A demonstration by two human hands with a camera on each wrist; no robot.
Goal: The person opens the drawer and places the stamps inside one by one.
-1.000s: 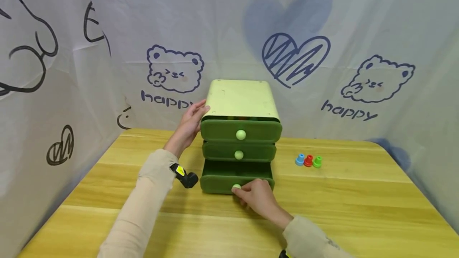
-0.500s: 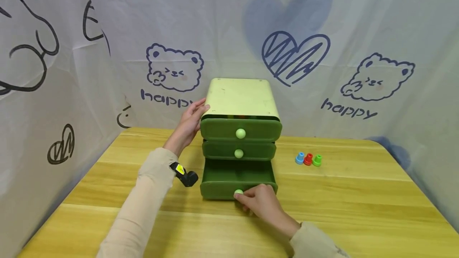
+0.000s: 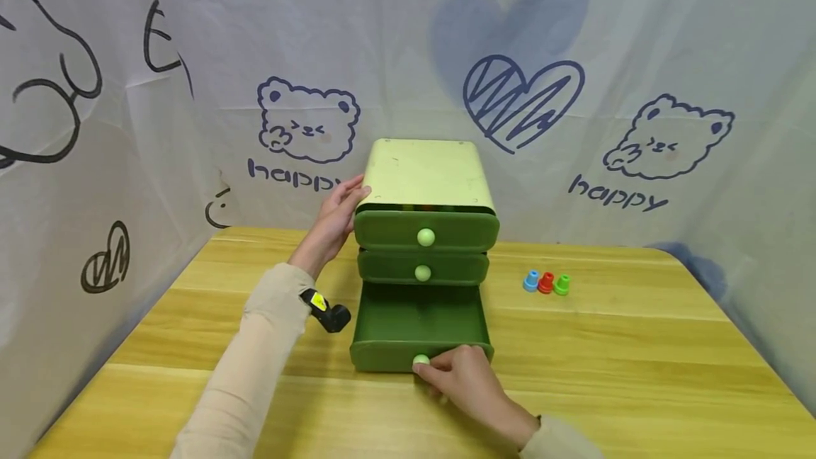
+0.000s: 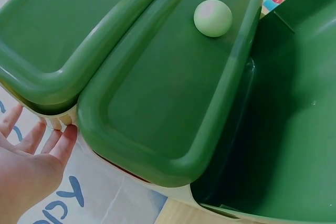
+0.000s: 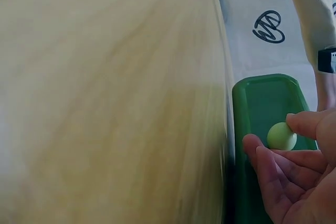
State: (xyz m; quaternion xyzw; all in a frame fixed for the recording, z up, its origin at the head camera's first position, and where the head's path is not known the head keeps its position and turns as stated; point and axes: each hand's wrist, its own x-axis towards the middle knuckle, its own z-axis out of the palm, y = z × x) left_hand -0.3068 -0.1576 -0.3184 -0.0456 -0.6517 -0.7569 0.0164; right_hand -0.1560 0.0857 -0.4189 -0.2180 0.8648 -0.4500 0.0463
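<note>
A small chest of drawers with a pale yellow-green top [image 3: 428, 172] and green drawer fronts stands on the table. Its bottom drawer [image 3: 389, 356] is pulled well out, and the bare green inside shows. My right hand [image 3: 468, 384] pinches that drawer's round light-green knob [image 5: 282, 136] between thumb and fingers. At the chest's left side, my left hand [image 3: 333, 222] rests against the casing near its top, fingers extended, as the left wrist view [image 4: 39, 156] also shows. The middle drawer [image 3: 389, 267] is in, while the top drawer [image 3: 389, 231] sits slightly forward, with a few coloured bits behind its front.
Three small cone-shaped pieces stand in a row on the table to the right of the chest: blue [image 3: 532, 280], red [image 3: 546, 282] and green [image 3: 562, 285]. A printed white cloth [image 3: 408, 34] hangs behind and along both sides of the wooden table [image 3: 625, 346].
The bottom drawer has slid further out toward me, drawn by my right hand on its knob. My left hand has stayed in place against the chest's side.
</note>
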